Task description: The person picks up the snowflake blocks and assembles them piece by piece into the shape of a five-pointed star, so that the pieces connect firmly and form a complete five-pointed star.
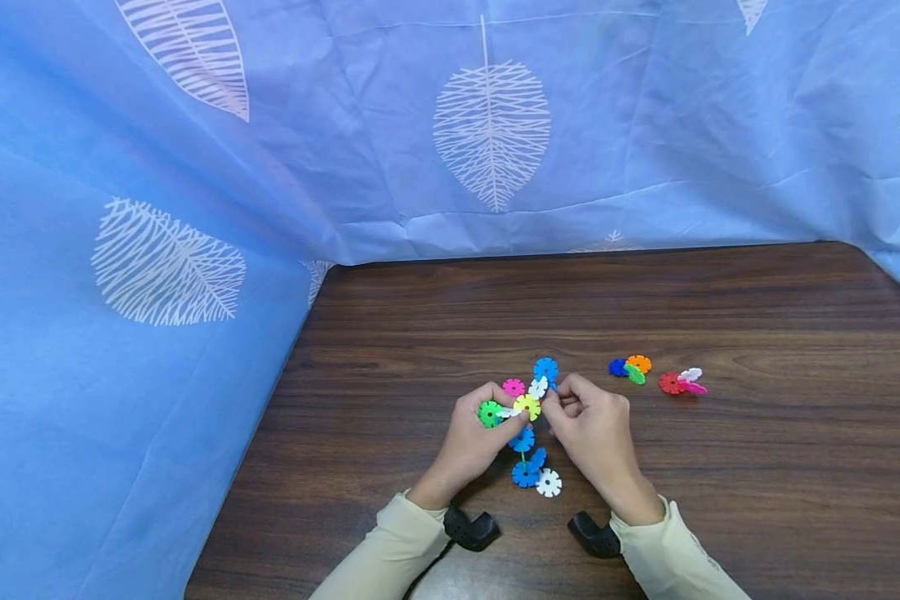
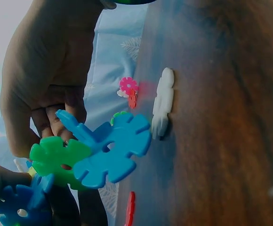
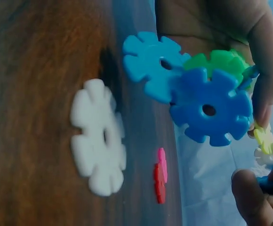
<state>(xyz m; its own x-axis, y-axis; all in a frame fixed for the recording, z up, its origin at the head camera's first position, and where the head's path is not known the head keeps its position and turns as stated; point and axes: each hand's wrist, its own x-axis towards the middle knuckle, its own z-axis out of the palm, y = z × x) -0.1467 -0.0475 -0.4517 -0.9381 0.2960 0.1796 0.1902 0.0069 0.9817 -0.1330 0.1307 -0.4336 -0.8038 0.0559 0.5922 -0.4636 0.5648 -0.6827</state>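
Both hands work on one cluster of joined plastic snowflake discs, held above the table. My left hand [image 1: 468,432] pinches it around the yellow disc [image 1: 527,407], with a green disc [image 1: 490,414] beside the fingers. On the other side, my right hand [image 1: 598,427] pinches a small blue disc [image 3: 269,186], mostly hidden by its fingers. A pink disc [image 1: 513,387], a white disc [image 1: 537,388] and a larger blue disc [image 1: 546,370] sit at the cluster's far side. Toward me hang more blue discs [image 1: 526,475] joined by a green one [image 3: 219,61].
Below the cluster a loose-looking white disc [image 3: 99,136] stands close to the wood. Farther right on the table [image 1: 780,467] lie a blue, orange and green group [image 1: 637,364] and a red, white and pink group [image 1: 672,383]. Blue leaf-patterned cloth [image 1: 390,125] borders the table behind and at left.
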